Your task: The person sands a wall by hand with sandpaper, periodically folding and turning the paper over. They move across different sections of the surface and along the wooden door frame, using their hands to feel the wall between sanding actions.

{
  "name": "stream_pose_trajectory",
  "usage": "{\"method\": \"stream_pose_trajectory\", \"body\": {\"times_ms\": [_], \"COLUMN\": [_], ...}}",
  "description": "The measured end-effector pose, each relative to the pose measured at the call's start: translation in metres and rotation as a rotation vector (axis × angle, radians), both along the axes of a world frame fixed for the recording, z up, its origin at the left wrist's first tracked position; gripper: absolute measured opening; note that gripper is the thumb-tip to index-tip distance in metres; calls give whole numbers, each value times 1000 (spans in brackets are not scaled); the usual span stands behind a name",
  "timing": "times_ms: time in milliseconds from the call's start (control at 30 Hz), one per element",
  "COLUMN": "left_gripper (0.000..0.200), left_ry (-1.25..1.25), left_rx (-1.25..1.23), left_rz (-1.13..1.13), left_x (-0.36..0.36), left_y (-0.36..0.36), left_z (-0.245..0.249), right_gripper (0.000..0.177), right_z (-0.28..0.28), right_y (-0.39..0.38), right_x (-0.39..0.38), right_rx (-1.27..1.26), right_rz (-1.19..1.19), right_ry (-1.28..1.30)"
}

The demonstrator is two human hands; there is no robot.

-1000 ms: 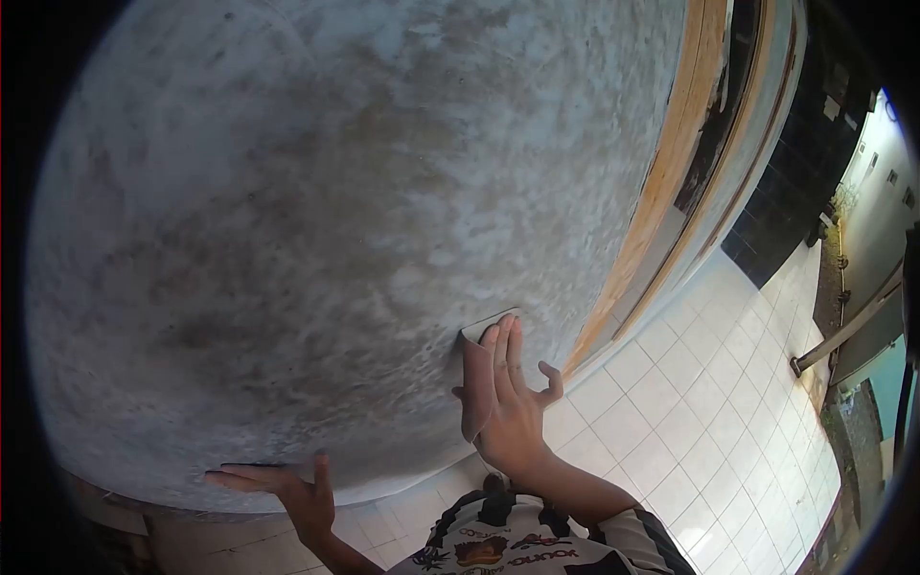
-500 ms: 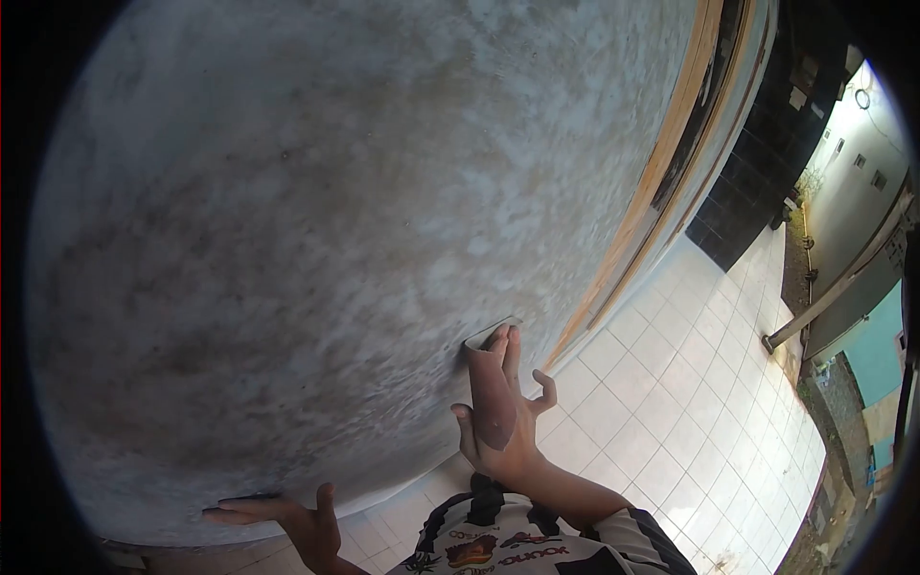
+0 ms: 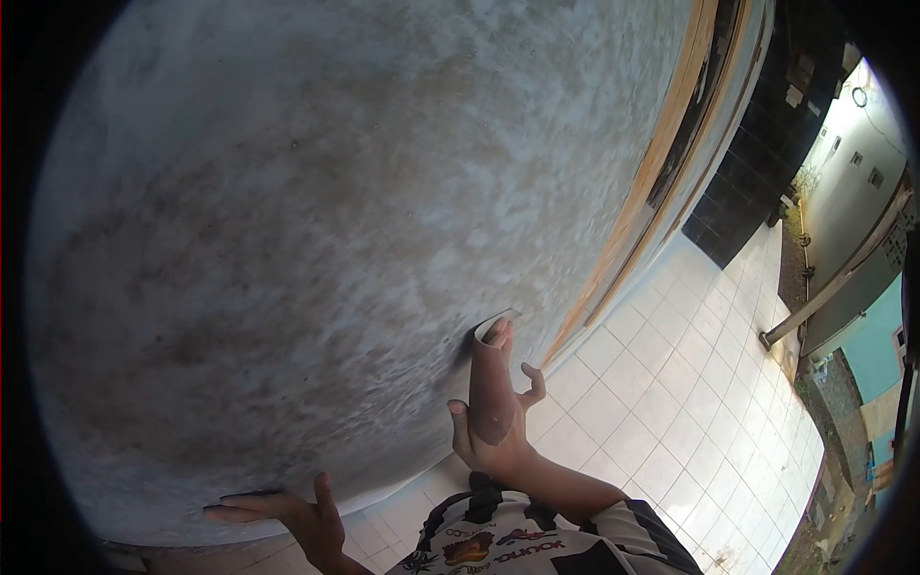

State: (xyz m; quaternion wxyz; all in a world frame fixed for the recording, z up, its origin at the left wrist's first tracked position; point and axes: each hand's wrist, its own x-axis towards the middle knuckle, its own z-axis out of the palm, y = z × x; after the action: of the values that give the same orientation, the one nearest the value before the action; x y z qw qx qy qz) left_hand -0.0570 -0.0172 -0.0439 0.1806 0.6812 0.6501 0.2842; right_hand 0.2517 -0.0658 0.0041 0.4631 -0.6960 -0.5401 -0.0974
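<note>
A mottled grey-white wall fills the left and middle of the head view. My right hand is at the wall's lower right with a strip of reddish-brown sandpaper lying over its back and curling round the fingertips against the wall. The thumb and little finger stick out to the sides, while the middle fingers are partly hidden by the strip. At the lower left, my left hand rests its outstretched fingers on the wall, thumb apart, with nothing in it.
Right of the wall runs a wooden frame. Beyond it are pale floor tiles, black tiles and a slanting post. A white outer wall and a turquoise wall stand at the far right.
My right hand has shifted very slightly left, and the sandpaper bends more openly at the fingertips. My left thumb has moved up a little; its fingers stay at the wall.
</note>
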Motion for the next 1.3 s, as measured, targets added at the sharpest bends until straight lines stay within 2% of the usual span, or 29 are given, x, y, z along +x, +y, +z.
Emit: {"method": "stream_pose_trajectory", "body": {"times_ms": [100, 167, 233, 267, 333, 367, 433, 500, 567, 667, 733, 833, 900, 933, 967, 1000, 1033, 1067, 1133, 1167, 1200, 1267, 1300], "left_gripper": [120, 121, 98, 98, 114, 114, 101, 100, 100, 102, 105, 106, 105, 105, 105, 105, 106, 106, 100, 99, 97, 96, 89], "left_ry": [-11, -1, 18, 17, 31, 32, 14, 13, -4, 62, -98, -34, 16, 69, 64, 80, 101, 107, -185, -182, -179, -264, -495], "left_rx": [-5, -61, 64, 70, 134, 133, 62, 98, 154, 130, 63, 106, 129, 137, 138, 459, 780, 776, 791, 764, 735, 408, 294], "left_rz": [-1, -10, 50, 49, -2, -5, 28, 39, 55, 28, 65, 24, 11, -7, 11, 61, 111, 129, -150, -280, -407, -752, -796], "left_x": [3, 1, -4, -5, -7, -4, 2, 7, 6, 6, 19, 8, -5, -12, 4, 35, 57, 66, 79, 83, 87, 101, 120], "left_y": [3, 2, 4, 4, 4, 4, 2, -2, 1, 4, -2, 3, 9, 9, 7, 7, 1, -9, -27, -38, -48, -49, -47], "left_z": [4, 4, -4, -9, -20, -14, 0, 4, 4, 1, 19, 7, -11, -22, -6, 27, 50, 59, 68, 63, 58, 61, 70], "right_gripper": [68, 67, 67, 66, 67, 68, 69, 70, 71, 73, 73, 71, 60, 54, 48, 48, 42, 37, 35, 34, 35, 37, 40], "right_z": [7, 12, 5, 5, 9, 10, 13, 11, 8, 12, 20, 22, 28, 19, 11, 8, 5, 1, 2, 3, 6, 9, 11], "right_y": [1, 4, 1, 2, 2, 0, 6, 6, 4, -1, 4, -6, -33, -43, -50, -55, -59, -62, -63, -61, -57, -49, -46], "right_x": [7, 14, 0, -4, -2, -1, 9, 7, -3, 2, 12, 1, -14, -17, -15, -11, -7, -3, 8, 13, 19, 34, 41], "right_rx": [-62, 21, 11, 6, -44, -107, -62, -13, -20, -98, -57, -27, -222, -203, -189, -191, -201, -210, -232, -257, -179, -108, -31], "right_rz": [-1, -31, -18, 2, -3, -9, -47, -80, -7, -18, -36, -21, 203, 322, 444, 462, 591, 719, 741, 742, 769, 865, 937], "right_ry": [-41, -48, 6, 47, 6, -27, -32, -38, 43, -39, -30, 34, -53, -146, -237, -240, -181, -121, -37, 52, 81, 134, 200]}}
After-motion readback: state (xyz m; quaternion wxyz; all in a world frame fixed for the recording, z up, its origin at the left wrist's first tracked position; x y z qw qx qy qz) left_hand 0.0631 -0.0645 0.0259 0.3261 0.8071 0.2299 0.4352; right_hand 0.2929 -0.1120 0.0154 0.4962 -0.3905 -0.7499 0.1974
